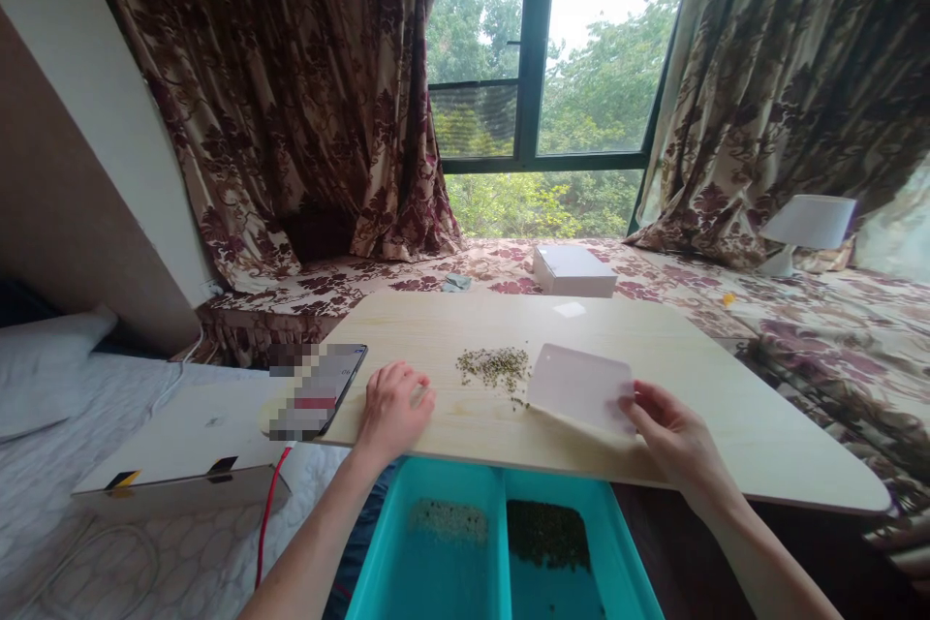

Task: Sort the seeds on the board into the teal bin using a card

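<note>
My right hand (668,431) pinches the right edge of a thin, translucent white plastic sheet (581,387), tilted over the pale wooden tabletop. Just left of the sheet lies a loose, scattered pile of small green beans (494,366), a few of them near its edge. My left hand (398,407) rests on the table left of the beans, its fingers curled in; whatever it may hold is hidden. Below the table's front edge is a teal two-compartment box (501,542). Pale grains (450,518) lie in its left compartment, dark green beans (548,535) in the right.
At the table's (762,436) left edge lies a phone (341,387), partly blurred, with a red cable (272,513) hanging down. A white box (573,269) and a lamp (810,223) stand on the window seat. Left on the bed is a larger flat box (196,446).
</note>
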{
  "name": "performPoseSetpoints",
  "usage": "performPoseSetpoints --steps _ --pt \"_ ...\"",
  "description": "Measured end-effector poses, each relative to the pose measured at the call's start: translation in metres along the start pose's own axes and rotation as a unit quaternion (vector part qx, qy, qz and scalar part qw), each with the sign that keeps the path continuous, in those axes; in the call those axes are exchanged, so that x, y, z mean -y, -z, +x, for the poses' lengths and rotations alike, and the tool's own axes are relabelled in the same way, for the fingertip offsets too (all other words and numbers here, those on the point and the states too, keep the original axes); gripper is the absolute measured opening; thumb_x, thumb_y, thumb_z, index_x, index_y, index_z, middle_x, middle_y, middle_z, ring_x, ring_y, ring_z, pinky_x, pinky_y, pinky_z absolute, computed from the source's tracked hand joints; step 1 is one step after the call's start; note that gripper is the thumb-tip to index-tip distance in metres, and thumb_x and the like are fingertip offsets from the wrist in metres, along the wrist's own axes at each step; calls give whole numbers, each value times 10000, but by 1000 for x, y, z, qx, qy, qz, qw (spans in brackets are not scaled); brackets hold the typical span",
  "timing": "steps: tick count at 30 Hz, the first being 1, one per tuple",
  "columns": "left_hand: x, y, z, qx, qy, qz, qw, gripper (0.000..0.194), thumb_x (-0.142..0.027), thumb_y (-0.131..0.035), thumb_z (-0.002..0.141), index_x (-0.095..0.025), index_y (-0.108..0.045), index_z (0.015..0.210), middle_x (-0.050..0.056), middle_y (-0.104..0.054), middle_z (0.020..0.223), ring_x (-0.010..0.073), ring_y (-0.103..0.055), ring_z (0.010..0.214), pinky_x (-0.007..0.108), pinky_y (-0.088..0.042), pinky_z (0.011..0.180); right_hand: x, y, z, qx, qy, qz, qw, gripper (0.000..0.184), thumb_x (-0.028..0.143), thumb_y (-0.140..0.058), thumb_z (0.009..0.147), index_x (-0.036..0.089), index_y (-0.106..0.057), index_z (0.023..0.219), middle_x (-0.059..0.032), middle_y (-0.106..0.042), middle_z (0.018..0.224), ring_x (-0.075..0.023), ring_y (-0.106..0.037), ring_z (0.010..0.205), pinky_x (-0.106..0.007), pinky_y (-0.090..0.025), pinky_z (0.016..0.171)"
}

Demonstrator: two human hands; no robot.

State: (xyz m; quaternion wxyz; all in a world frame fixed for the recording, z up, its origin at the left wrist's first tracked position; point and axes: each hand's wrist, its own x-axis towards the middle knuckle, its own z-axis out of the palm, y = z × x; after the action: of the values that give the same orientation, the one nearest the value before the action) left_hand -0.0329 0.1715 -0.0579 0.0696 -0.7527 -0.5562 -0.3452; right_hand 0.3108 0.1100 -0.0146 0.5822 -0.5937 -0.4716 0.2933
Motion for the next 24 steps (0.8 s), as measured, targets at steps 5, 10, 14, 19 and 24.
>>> performPoseSetpoints --steps 5,10,14,19,24 --pt "-1 1 0 1 3 -3 1000 102 -301 -547 794 -237 -625 804 40 -640 904 238 -528 1023 418 -376 946 2 -2 2 9 6 4 1000 393 490 -726 574 186 -658 814 -90 -749 813 -230 -688 722 -284 -531 550" --pt "-1 1 0 4 3 -7 1000 103 -293 -543 794 -239 -630 806 44 -637 907 240 -524 1023 421 -378 945 4 -9 4 19 19 5 1000 407 524 -720 580 193 -650 806 -81 -741 760 -232 -692 697 -300 -545 568" --pt "-2 2 0 5 5 -9 1000 107 -294 -542 793 -239 -632 807 48 -638 916 243 -520 1028 425 -384 940 4 -7 1 22 39 -13 999 405 541 -720 592 199 -661 801 -81 -740 746 -246 -696 702 -303 -543 544" --pt "-2 3 0 7 7 -6 1000 111 -299 -543 793 -235 -632 811 50 -633 913 245 -523 1027 421 -382 946 2 3 0 -1 30 -4 1000 435 547 -744 563 192 -664 801 -98 -748 790 -248 -695 714 -300 -541 546" --pt "-1 2 0 8 2 -8 1000 117 -301 -541 797 -231 -632 818 51 -637 919 241 -527 1020 419 -379 950 2 1 -2 2 4 10 1000 450 540 -760 536 194 -660 806 -94 -744 792 -246 -692 725 -305 -545 576"
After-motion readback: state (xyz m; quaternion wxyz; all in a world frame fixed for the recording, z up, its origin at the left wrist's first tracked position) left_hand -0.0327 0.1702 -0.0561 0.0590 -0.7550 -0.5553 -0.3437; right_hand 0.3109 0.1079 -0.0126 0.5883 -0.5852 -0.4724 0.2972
